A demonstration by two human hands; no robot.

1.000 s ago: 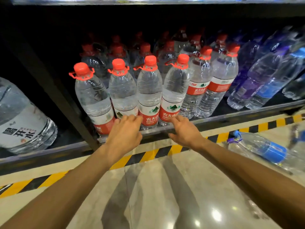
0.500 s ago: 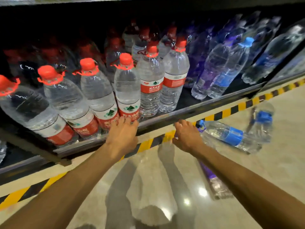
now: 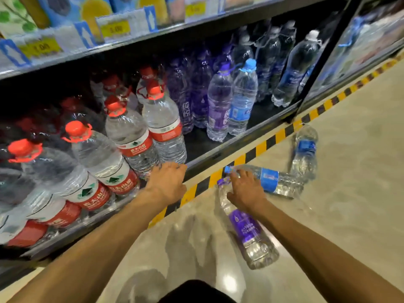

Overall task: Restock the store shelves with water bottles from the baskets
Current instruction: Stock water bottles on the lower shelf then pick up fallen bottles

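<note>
While the left hand [image 3: 168,182] rests loose on the shelf lip [image 3: 218,154], the right hand [image 3: 247,191] splays over a ribbed bottle [image 3: 244,226]

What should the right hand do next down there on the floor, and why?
Probably curl its fingers round the neck of the purple-label bottle and lift it. The right hand is spread over that neck, the bottle lies on the floor, and purple bottles stand on the shelf ahead.
</note>
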